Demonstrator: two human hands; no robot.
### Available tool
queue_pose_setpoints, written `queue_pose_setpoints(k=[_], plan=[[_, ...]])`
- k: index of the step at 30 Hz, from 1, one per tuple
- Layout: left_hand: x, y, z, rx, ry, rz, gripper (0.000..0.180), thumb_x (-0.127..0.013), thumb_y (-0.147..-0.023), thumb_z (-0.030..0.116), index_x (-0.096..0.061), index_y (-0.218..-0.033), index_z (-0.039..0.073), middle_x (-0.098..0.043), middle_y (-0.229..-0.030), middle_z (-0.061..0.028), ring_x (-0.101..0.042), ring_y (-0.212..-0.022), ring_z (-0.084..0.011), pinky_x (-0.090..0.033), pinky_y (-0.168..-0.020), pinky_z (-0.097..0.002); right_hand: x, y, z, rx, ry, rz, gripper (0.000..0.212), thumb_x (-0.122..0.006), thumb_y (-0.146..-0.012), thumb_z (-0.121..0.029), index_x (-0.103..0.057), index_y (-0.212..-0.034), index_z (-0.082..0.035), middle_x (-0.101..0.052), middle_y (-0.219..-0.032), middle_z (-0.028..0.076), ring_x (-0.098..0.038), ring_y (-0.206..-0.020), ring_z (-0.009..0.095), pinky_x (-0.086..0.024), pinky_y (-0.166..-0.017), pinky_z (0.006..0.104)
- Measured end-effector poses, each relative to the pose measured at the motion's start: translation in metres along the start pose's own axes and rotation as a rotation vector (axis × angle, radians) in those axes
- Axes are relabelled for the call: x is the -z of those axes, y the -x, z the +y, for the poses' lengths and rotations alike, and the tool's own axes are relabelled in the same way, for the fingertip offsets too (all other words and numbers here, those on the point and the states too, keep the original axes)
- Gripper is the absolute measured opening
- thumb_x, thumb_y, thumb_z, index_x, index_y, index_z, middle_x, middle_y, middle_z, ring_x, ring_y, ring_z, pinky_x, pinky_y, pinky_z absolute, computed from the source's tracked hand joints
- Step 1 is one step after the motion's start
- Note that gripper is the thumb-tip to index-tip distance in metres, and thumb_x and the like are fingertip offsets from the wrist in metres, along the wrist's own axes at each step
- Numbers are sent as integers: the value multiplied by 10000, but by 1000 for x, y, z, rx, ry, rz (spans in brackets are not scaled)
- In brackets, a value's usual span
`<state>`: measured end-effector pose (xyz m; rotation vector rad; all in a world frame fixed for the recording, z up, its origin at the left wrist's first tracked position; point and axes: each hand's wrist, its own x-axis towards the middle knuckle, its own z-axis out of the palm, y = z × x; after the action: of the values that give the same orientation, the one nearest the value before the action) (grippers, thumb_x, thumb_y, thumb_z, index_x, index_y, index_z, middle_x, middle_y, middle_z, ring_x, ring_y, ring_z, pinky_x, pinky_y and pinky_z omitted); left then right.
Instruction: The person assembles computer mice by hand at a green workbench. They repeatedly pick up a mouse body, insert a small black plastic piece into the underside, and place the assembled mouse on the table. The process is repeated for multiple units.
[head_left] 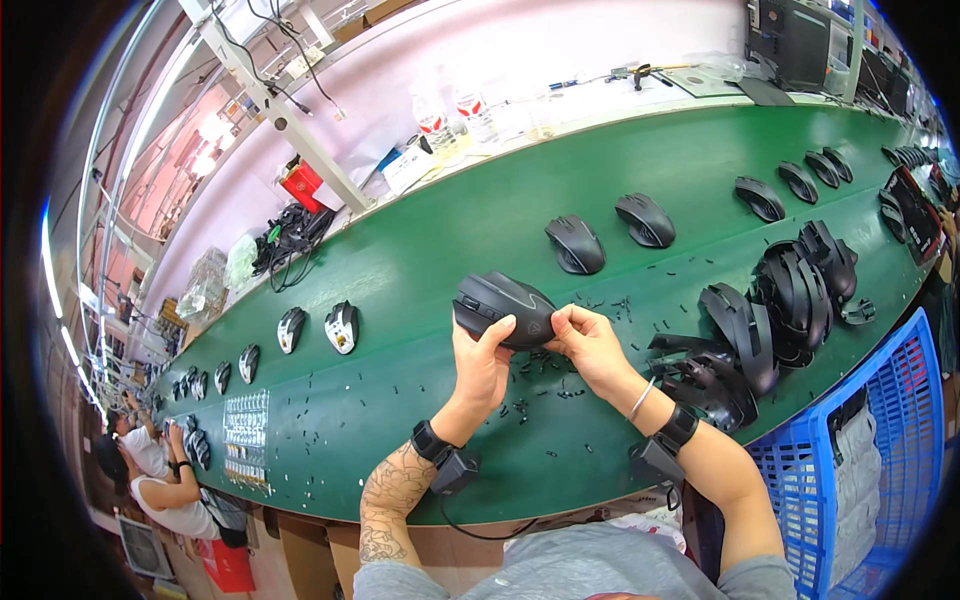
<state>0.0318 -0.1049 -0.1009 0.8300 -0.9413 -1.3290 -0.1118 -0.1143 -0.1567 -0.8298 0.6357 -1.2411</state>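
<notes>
Both my hands hold one black computer mouse (500,303) just above the green conveyor belt (420,250). My left hand (482,362) grips it from below, thumb up against its side. My right hand (590,345) pinches its right rear edge with thumb and fingertips. Small black parts (545,365) lie scattered on the belt under and around the hands. A stack of curved black mouse shells (770,310) lies to my right, within reach.
More black mice (575,243) ride the belt toward the far right; open mice with white insides (342,327) sit to the left. A clear tray of small parts (246,430) lies at lower left. A blue crate (880,440) stands at right. Other people work at far left.
</notes>
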Motion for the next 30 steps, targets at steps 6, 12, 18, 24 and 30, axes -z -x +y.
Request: queue_pose_setpoints(k=[6,12,18,24,30], plan=[[-5,1,-3,21,-26,8,398,-572,-844,240,-442,-1173,57,-553,-1115,-106,-568,-1023,-233,-474,-885,-403,4,-2,1,47,51,14,290,-598,-904,-309,-591,-815,-34,-626,-798,22,-568,-732,87,-476,-711,254],[15,-15,8,315,190,236,394,-420,-917,438,-561,-1070,104,-642,-1014,-37,-613,-950,-181,-470,-846,-340,8,-6,-5,109,292,-54,268,-590,-915,-274,-605,-844,-17,-634,-808,28,-573,-747,87,-475,-719,254],[14,-15,13,312,25,218,490,-373,-927,505,-554,-1078,76,-627,-1027,-57,-594,-969,-194,-456,-855,-373,2,-3,-20,-37,132,-38,326,-516,-950,-317,-610,-981,-6,-647,-919,53,-586,-817,104,-481,-739,272],[12,-13,17,433,-121,12,711,-248,-905,622,-576,-1089,19,-629,-1047,-106,-612,-941,-221,-446,-837,-357,13,-4,-21,-284,-246,58,368,-469,-965,-343,-604,-991,-1,-629,-914,67,-572,-791,154,-475,-749,286],[1,-6,10,405,-464,-111,629,-322,-932,537,-614,-995,-16,-664,-915,-144,-643,-867,-227,-459,-775,-317,17,-3,-16,-326,-372,107,361,-469,-963,-346,-602,-975,-10,-607,-909,70,-553,-788,161,-472,-747,297]])
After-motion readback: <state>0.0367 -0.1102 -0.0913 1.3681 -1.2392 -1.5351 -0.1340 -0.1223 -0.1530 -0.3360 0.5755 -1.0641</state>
